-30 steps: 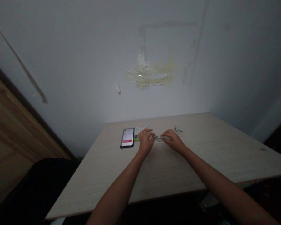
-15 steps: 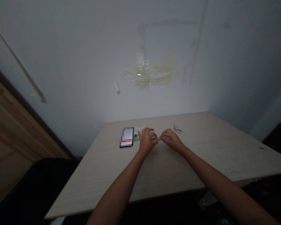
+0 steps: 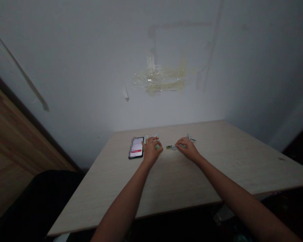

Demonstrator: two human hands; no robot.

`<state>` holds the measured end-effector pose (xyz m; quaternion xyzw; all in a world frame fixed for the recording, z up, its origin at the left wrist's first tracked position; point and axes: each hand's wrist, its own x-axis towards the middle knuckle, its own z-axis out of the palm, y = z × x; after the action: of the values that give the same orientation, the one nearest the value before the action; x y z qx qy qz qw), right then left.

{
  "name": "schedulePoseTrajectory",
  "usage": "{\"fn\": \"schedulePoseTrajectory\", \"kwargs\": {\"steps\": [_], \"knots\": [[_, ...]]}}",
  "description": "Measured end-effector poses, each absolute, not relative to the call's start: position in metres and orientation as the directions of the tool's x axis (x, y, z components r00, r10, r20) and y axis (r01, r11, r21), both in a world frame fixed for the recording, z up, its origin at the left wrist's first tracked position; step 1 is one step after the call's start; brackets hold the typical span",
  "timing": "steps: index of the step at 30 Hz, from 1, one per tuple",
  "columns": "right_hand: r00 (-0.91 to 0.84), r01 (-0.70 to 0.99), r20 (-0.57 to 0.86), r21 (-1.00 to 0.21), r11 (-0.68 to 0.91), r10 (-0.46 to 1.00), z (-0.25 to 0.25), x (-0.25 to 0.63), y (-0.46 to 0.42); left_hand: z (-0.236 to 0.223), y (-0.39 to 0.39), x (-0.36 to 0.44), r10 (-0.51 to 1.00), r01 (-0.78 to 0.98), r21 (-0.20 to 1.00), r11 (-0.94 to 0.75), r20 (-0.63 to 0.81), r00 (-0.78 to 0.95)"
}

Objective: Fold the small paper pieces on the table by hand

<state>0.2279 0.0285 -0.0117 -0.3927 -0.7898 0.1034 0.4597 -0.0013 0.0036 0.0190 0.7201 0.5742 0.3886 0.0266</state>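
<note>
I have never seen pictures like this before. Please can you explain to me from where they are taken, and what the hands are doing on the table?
These pictures come from one camera worn on a person's head, looking forward and down, so the two arms you see are that person's own. There is no machine here, only bare hands.

On the pale, wood-look table lie a phone with a blurred screen, a colourful packet, a small strip of wrapper and a crumpled wrapper.

The left hand rests on the packet, beside the phone. The right hand touches the strip, but I cannot tell if it grips it. The crumpled wrapper lies just beyond that hand. Behind the table is a wall with old tape marks.
</note>
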Motion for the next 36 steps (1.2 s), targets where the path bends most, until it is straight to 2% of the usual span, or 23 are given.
{"fn": "schedulePoseTrajectory", "kwargs": {"steps": [4, 10, 13, 17, 24, 29, 36], "knots": [[-0.265, 0.532, 0.646, -0.522, 0.667, 0.716, -0.012, 0.224, 0.026, 0.018, 0.002, 0.006, 0.855, 0.783, 0.513, -0.353, 0.517, 0.047], [-0.100, 0.563, 0.672, -0.570, 0.598, 0.734, -0.018, 0.223, 0.030, 0.012, 0.000, 0.021, 0.824, 0.755, 0.548, -0.360, 0.566, -0.018], [-0.065, 0.540, 0.671, -0.599, 0.591, 0.739, -0.021, 0.223, 0.032, 0.008, 0.001, 0.025, 0.840, 0.713, 0.579, -0.395, 0.543, 0.024], [-0.063, 0.502, 0.661, -0.627, 0.596, 0.748, -0.021, 0.219, 0.030, 0.003, 0.003, 0.029, 0.866, 0.616, 0.654, -0.439, 0.490, 0.098], [-0.141, 0.402, 0.579, -0.708, 0.580, 0.803, -0.017, 0.212, 0.023, -0.002, 0.004, 0.032, 0.912, 0.529, 0.759, -0.380, 0.402, 0.080], [-0.161, 0.366, 0.504, -0.768, 0.525, 0.849, -0.016, 0.211, 0.019, -0.003, 0.005, 0.031, 0.914, 0.488, 0.785, -0.382, 0.399, 0.074], [-0.197, 0.376, 0.489, -0.763, 0.526, 0.850, -0.017, 0.210, 0.022, -0.002, 0.002, 0.034, 0.908, 0.456, 0.790, -0.409, 0.404, 0.114]]}}
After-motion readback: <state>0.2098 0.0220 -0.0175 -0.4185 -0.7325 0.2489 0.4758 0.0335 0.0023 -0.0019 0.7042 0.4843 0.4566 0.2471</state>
